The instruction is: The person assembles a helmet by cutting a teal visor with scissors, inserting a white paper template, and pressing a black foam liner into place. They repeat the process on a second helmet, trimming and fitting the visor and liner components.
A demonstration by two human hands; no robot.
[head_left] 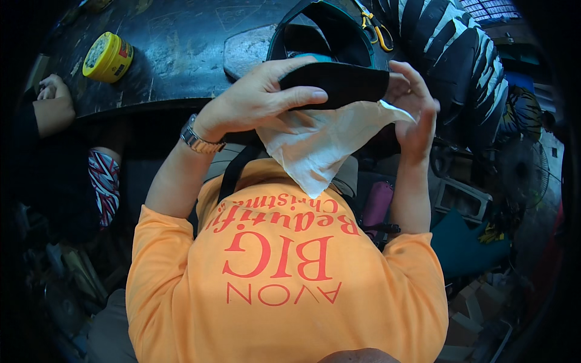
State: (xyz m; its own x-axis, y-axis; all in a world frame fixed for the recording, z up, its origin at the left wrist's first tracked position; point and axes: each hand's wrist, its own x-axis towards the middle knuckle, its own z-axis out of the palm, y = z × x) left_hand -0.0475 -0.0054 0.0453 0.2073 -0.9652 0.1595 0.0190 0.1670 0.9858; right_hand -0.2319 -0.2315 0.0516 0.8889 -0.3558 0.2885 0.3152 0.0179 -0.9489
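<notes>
Start at far left: co-worker's hand [54,89], by the edge of the dark counter [175,66]. Next, on the counter: yellow tub [110,58]. Left hand [257,94]: pinching the left end of a black curved panel [345,83], thumb across the near face, fingers behind. At centre: panel raised before the counter's edge, with a white sheet [315,142] hanging beneath to a point over the orange shirt [284,266]. Behind, on the counter: grey slab [247,49] and teal-edged black piece [327,23].

Right hand [416,109]: fingers spread and curved about the panel's right end, beside a sheet corner; contact not possible to tell from this angle. Beyond: yellow-handled snips [380,33], then black-and-white fabric [451,57].

Step in hand, by judgement: aligning or parting panel and sheet between 2 hands. For the next move, likely needed: steady left pinch, right fingers closed on the loose corner, no creasing.
</notes>
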